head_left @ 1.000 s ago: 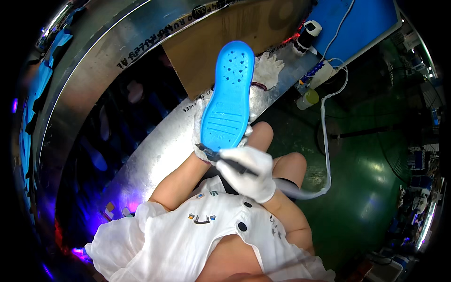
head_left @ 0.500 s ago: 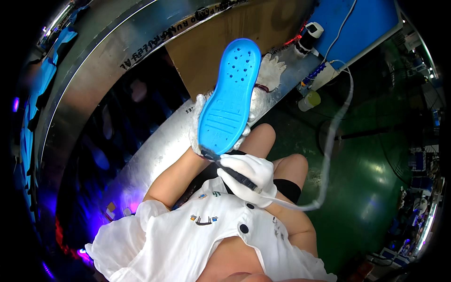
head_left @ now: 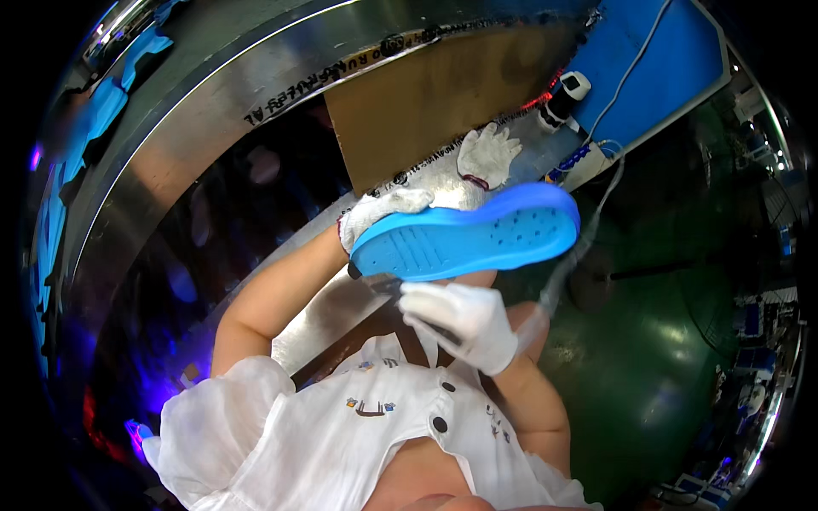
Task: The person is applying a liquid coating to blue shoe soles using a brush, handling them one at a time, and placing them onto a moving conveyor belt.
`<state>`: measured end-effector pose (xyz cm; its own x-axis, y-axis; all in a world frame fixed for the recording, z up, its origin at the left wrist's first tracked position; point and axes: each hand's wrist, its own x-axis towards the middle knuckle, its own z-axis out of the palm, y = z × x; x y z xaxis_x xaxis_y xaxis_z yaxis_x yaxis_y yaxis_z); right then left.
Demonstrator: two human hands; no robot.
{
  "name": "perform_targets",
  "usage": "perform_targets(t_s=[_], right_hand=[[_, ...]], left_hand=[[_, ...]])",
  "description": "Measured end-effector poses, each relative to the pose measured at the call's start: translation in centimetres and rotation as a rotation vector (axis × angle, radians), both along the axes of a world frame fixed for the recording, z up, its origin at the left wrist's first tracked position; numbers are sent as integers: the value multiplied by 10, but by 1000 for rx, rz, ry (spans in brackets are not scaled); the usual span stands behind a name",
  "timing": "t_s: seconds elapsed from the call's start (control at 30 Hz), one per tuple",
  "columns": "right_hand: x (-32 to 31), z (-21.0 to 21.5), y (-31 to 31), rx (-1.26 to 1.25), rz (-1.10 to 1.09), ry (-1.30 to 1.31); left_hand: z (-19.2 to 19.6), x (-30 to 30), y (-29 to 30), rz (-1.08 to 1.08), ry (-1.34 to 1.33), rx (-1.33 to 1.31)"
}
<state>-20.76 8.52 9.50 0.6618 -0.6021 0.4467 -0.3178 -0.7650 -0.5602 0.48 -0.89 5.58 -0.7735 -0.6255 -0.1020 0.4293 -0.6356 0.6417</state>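
A bright blue shoe sole (head_left: 464, 241), with small holes toward its toe and ridges at the heel, lies sideways above my lap. My left hand (head_left: 388, 209), in a whitish knit glove, grips its far edge near the heel. Below the sole's near edge is my right hand (head_left: 464, 324), in a white glove, fingers bent together around a thin hose-fed tool blurred by motion. A dark tip (head_left: 354, 271) shows at the heel end. From the right hand a pale hose (head_left: 562, 285) runs up to the right.
Beyond the sole, a loose white glove (head_left: 490, 155) rests on a metal ledge beside brown cardboard (head_left: 426, 106). A black-and-white device (head_left: 564, 100) stands near a blue panel (head_left: 643, 72). Blue pieces (head_left: 94, 119) line the far left. Green floor (head_left: 639, 366) lies to the right.
The sole has turned from upright to sideways, its toe now pointing right. My left hand has shifted to its far edge; my right hand has moved slightly, its tool now blurred.
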Motion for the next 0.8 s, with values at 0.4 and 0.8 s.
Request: perform_targets(t_s=[0.4,0.8], right_hand=[[-12,16,-6,63,-10,-175],[-22,23,-10,-243,-71,136]], left_hand=[[26,6,-5,-15,-461,15],[31,19,-24,191,-479,-778]])
